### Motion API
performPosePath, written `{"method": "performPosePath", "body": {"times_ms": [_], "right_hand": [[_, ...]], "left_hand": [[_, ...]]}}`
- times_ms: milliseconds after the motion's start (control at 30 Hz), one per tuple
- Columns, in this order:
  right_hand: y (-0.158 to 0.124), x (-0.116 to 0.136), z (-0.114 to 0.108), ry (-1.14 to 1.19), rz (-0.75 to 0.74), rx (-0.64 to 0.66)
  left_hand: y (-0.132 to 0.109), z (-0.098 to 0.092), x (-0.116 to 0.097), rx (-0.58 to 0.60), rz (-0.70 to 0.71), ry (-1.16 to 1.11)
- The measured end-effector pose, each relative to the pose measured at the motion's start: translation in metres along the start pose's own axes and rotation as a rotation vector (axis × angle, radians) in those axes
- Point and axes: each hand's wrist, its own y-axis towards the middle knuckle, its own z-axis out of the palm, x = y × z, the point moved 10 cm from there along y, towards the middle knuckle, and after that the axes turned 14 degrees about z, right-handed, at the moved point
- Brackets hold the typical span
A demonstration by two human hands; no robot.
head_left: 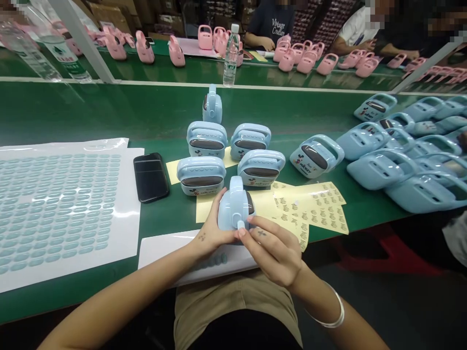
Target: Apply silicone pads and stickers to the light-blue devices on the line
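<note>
My left hand (211, 232) is wrapped around a light blue handled case (230, 206) with a dark window, held upright and edge-on above the table's front edge. At its side, below the handle joint, the thumb and forefinger of my right hand (275, 248) pinch a small pale oval sticker (241, 225) against the case. Beneath both hands lies a white sheet (164, 250), with a few pale blue ovals on it partly hidden by my left arm. Several matching blue cases (202, 177) stand just beyond, on yellow sticker sheets (321, 206).
Large sheets of pale blue oval stickers (58, 209) cover the left, beside a black phone (151, 177). Many blue cases (379, 167) crowd the right. A water bottle (230, 56) stands near the far rail. Across it, people work among pink cases (306, 61).
</note>
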Motion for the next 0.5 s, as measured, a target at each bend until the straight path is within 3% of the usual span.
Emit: {"method": "performPosePath", "body": {"times_ms": [300,400,500], "right_hand": [[-0.002,-0.002,0.006,0.004,-0.077,0.029],[0.001,-0.003,0.010,-0.021,-0.040,0.028],[0.006,-0.007,0.017,-0.034,0.047,0.109]], "left_hand": [[-0.004,0.006,-0.010,-0.079,-0.090,0.040],[-0.003,0.007,-0.011,-0.086,-0.101,0.035],[-0.001,0.007,-0.008,-0.073,-0.104,0.051]]}}
